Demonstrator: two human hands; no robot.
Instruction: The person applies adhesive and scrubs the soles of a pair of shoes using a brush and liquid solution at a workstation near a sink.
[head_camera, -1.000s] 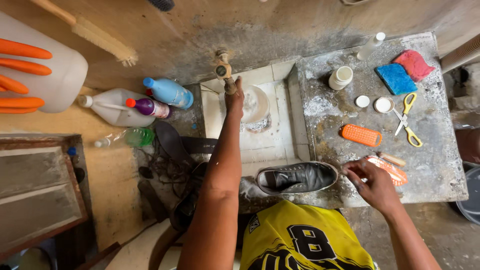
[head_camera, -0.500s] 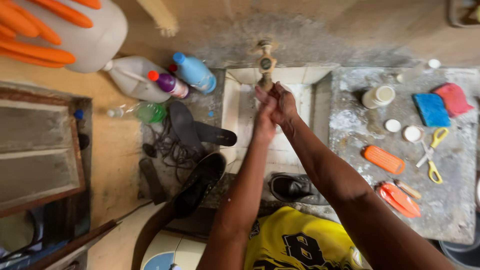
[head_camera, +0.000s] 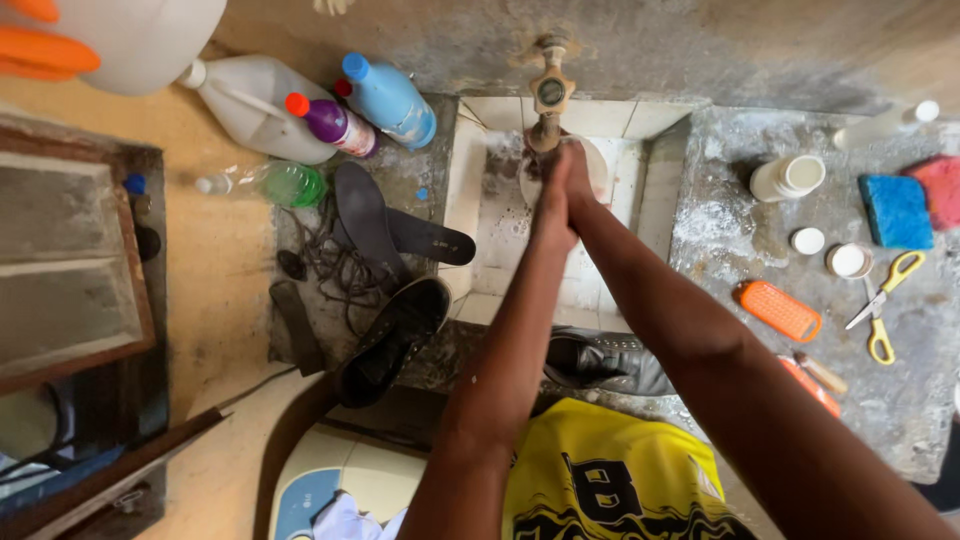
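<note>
- Tap (head_camera: 550, 95) sits at the back wall, centred over the tiled sink (head_camera: 480, 200); we see our hands right under its spout.
- Left hand (head_camera: 552, 200) and right hand (head_camera: 578, 185) are pressed together palm to palm, fingers together and straight, pointing up at the spout. Nothing visibly held between them; whether water is running we cannot tell.
- White round thing behind the hands in the sink is mostly hidden; kind unclear.
- Black shoe (head_camera: 600, 362) lies at the sink's near edge, partly under our right forearm.
- Second black shoe (head_camera: 395, 340) sits on the ledge left of the sink, with two dark insoles (head_camera: 375, 215) and a tangle of laces (head_camera: 325, 265) just beyond it.
- Further left and back: blue bottle (head_camera: 390, 100), purple bottle with red cap (head_camera: 330, 120), big white jug (head_camera: 250, 105), green bottle (head_camera: 275, 185) lying on its side.
- Right counter (head_camera: 900, 400), grey and dusted with white powder: white jar (head_camera: 790, 178) tipped over, two loose lids (head_camera: 830, 252) near it.
- Orange brush (head_camera: 780, 310) lies near our right forearm, well apart from the hands.
- Yellow-handled scissors (head_camera: 885, 300) lie beside the lids; blue sponge (head_camera: 895, 210) and a red one touching it at the far right edge.
</note>
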